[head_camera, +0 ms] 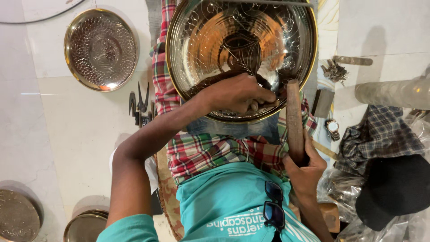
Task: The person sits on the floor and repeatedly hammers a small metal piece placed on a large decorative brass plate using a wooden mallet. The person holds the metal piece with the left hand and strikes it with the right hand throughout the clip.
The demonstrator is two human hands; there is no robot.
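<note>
A large shiny round metal plate with engraved patterns rests on my lap, over a red and green checked cloth. My left hand lies on the plate's near rim, fingers closed around a small tool whose tip touches the metal. My right hand grips the handle of a wooden mallet, which stands upright with its head beside the plate's right rim, close to my left hand.
A hammered round plate lies on the white floor at the left, with pliers and small tools below it. More plates sit at the lower left. At the right are a wristwatch, a metal block, checked cloth and a dark cap.
</note>
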